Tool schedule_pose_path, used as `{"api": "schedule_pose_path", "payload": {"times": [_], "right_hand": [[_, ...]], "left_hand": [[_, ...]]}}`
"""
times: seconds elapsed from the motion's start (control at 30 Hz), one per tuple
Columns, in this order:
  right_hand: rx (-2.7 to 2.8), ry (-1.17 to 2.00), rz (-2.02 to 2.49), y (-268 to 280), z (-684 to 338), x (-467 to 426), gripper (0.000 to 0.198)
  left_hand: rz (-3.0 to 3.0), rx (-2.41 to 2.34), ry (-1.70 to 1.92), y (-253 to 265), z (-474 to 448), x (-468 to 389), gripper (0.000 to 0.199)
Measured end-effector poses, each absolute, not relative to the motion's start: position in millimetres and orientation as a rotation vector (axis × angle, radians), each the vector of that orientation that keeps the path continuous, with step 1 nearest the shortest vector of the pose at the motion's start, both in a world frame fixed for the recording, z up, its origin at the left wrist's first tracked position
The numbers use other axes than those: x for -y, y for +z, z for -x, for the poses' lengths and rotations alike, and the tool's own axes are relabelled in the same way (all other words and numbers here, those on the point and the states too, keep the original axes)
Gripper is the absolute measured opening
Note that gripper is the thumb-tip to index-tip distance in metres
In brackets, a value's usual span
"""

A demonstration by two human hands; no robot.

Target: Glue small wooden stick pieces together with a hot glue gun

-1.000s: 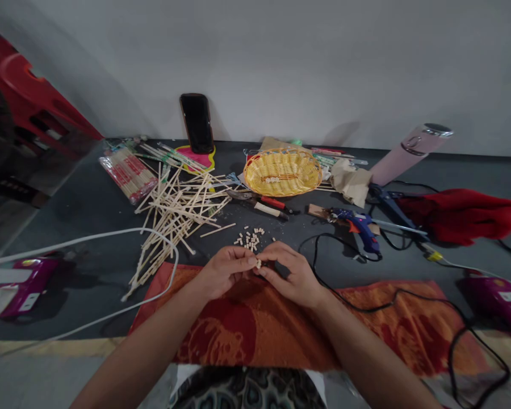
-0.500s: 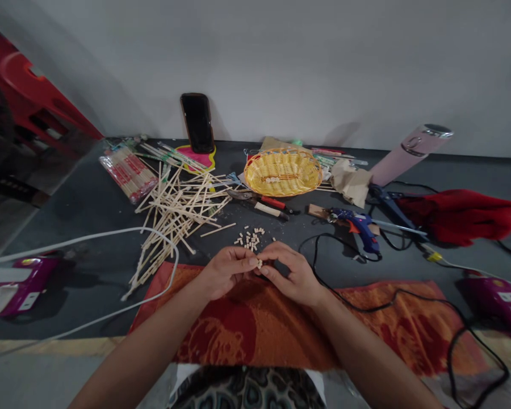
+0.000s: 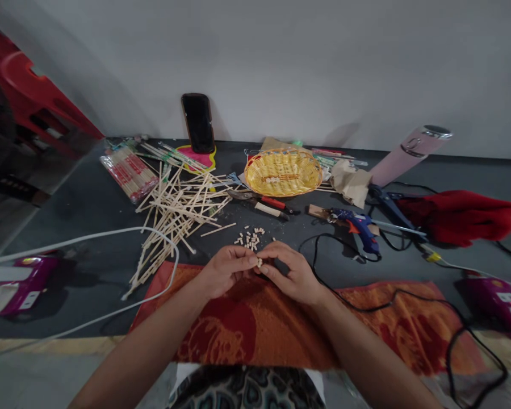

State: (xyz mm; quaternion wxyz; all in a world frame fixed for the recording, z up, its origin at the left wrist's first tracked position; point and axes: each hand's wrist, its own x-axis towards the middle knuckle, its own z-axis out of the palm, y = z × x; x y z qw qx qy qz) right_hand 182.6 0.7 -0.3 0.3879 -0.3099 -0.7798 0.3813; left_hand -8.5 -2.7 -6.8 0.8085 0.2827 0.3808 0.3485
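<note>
The small cluster of wooden pieces (image 3: 259, 263) is between the fingertips, above the orange towel (image 3: 289, 341). It has hardly moved this last second, suggesting steady holding; its long axis I cannot tell. Left hand (image 3: 226, 268) and right hand (image 3: 296, 275) pinch it, nearly closed. Beyond lie loose cut pieces (image 3: 251, 246).

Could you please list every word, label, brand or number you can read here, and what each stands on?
No text can be read with certainty.
Packet of sticks: red print, too small and blurred.
Purple device at left: yellow sticker and pale label, unreadable.
Purple device at right: pale labels, unreadable.
Blue glue gun: any marking is too small.
Small pale pieces between the hands: no lettering visible.
</note>
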Motion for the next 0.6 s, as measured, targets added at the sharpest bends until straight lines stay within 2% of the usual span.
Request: {"api": "schedule_pose_path", "payload": {"times": [0.13, 0.33, 0.53, 0.6], "right_hand": [[1.95, 0.954, 0.851, 4, -183, 0, 0.029], [1.873, 0.651, 1.209, 29, -226, -14, 0.016], [1.736, 0.074, 1.909, 20, -343, -38, 0.032], [1.752, -0.011, 2.109, 6, -372, -43, 0.04]], "left_hand": [[-0.592, -0.834, 0.785, -6, 8, 0, 0.018], [-0.578, -0.857, 0.846, -5, 8, -2, 0.023], [-0.575, -0.787, 0.904, -5, 8, 0, 0.021], [-0.563, -0.784, 0.913, -5, 9, -1, 0.021]]}}
